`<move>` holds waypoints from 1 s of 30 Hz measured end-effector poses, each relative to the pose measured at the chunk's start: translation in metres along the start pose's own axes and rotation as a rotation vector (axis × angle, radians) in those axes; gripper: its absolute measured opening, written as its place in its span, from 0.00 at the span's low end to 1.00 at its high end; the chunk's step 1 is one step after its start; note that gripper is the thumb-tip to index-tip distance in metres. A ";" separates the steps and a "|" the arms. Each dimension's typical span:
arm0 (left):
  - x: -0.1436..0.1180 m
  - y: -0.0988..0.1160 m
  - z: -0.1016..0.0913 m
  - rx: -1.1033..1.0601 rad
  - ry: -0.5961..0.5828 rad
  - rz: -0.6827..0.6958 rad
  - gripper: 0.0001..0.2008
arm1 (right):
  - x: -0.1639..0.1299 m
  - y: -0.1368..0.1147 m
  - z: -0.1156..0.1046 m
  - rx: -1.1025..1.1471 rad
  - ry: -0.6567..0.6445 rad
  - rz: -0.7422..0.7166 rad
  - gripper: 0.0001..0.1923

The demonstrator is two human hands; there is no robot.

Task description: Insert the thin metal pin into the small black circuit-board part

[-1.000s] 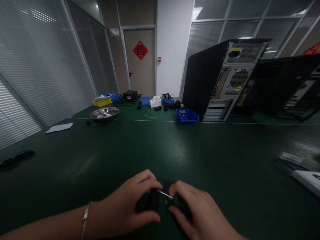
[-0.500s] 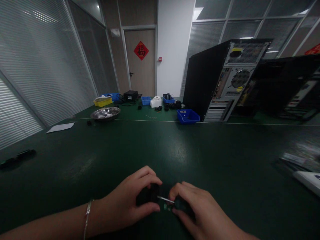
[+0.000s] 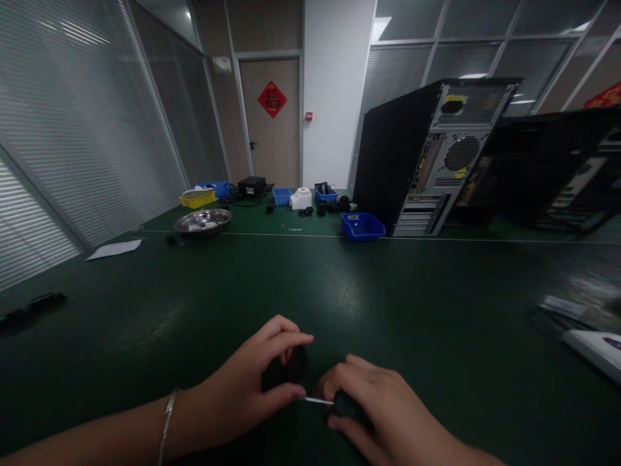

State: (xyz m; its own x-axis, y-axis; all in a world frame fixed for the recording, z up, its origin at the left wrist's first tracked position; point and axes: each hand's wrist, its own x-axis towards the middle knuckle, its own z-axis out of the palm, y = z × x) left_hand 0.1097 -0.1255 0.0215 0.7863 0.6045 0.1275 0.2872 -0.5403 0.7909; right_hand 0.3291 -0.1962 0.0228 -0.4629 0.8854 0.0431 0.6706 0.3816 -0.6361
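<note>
My right hand [image 3: 373, 404] is closed round the dark handle of a screwdriver [image 3: 317, 401]. Its thin metal shaft points left, and the tip lies by my left thumb. Between the thumb and fingers of my left hand [image 3: 269, 366] is a small black part [image 3: 297, 364], dark and blurred, so its kind does not show. From this angle I cannot tell whether the screwdriver tip touches the black part. Both hands are low over the green table [image 3: 233, 285], close to its near side.
A metal bowl [image 3: 204, 222] and a paper sheet [image 3: 114, 250] lie at the left. A blue bin [image 3: 363, 228] stands beside a black computer tower [image 3: 402, 155]. Black items [image 3: 33, 307] are at far left; a white device [image 3: 594, 349] sits at right.
The screwdriver shaft has dropped slightly and lies flatter, its tip now by my left thumb. The small green piece seen below the shaft is no longer visible. My left index finger has straightened a little.
</note>
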 end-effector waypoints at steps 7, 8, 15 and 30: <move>0.001 -0.001 0.005 -0.255 -0.016 -0.053 0.20 | 0.000 0.004 0.006 0.216 0.242 -0.008 0.07; 0.001 -0.002 0.007 -0.283 -0.028 -0.079 0.20 | 0.000 0.005 0.008 0.251 0.294 -0.023 0.07; 0.001 0.006 0.016 -0.313 -0.072 -0.158 0.21 | 0.001 -0.001 0.014 0.312 0.409 -0.135 0.08; 0.004 0.010 0.021 -0.354 -0.040 -0.185 0.21 | 0.002 -0.004 0.021 0.337 0.395 -0.151 0.10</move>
State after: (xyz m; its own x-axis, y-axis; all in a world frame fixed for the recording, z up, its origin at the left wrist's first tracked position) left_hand 0.1272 -0.1415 0.0172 0.7619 0.6455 -0.0542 0.2252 -0.1855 0.9565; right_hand 0.3131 -0.2012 0.0095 -0.2435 0.8843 0.3984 0.3604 0.4639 -0.8093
